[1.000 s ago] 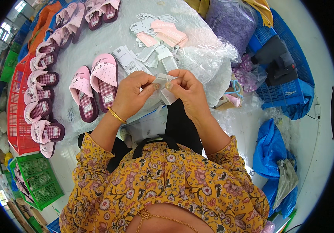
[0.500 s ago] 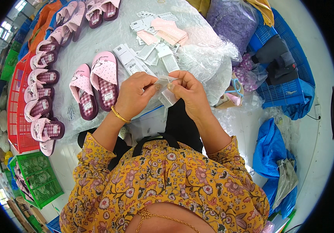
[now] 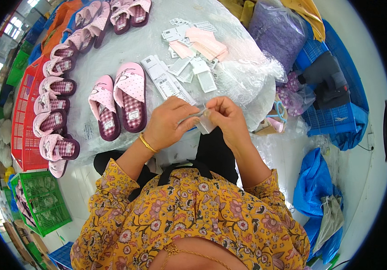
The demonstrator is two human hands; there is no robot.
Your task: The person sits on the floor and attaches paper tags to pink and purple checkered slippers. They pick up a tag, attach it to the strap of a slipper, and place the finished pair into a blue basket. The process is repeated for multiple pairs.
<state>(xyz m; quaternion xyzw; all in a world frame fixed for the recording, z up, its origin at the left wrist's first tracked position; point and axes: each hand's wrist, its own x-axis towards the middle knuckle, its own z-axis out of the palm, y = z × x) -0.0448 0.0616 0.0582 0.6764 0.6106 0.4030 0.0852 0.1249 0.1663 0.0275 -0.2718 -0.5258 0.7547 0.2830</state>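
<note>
Close to the table's near edge, my left hand [image 3: 170, 122] and my right hand [image 3: 229, 120] meet over a small white tag [image 3: 206, 126]. Both hands pinch it between thumb and fingers; its upper part is hidden by the fingertips. Left of my hands lies a pair of pink slippers [image 3: 129, 100] with dark checked insoles, toes pointing away from me. Just beyond the hands is a strip of white printed labels [image 3: 165, 80]. Farther on, loose white tags [image 3: 204, 77] lie beside a pile of pale pink cards [image 3: 205, 43].
The table [image 3: 126, 45] is covered in clear plastic sheeting. More pink slippers [image 3: 59, 148] line its left edge, beside a red crate [image 3: 21, 121]. A green crate [image 3: 45, 204] stands on the floor. At right are scissors [image 3: 280, 110], a purple bag [image 3: 277, 36] and a blue basket [image 3: 331, 119].
Both hands, still together on the white tag, have turned it and shifted slightly toward me. The whole view has moved a little; the slippers and loose labels lie as before.
</note>
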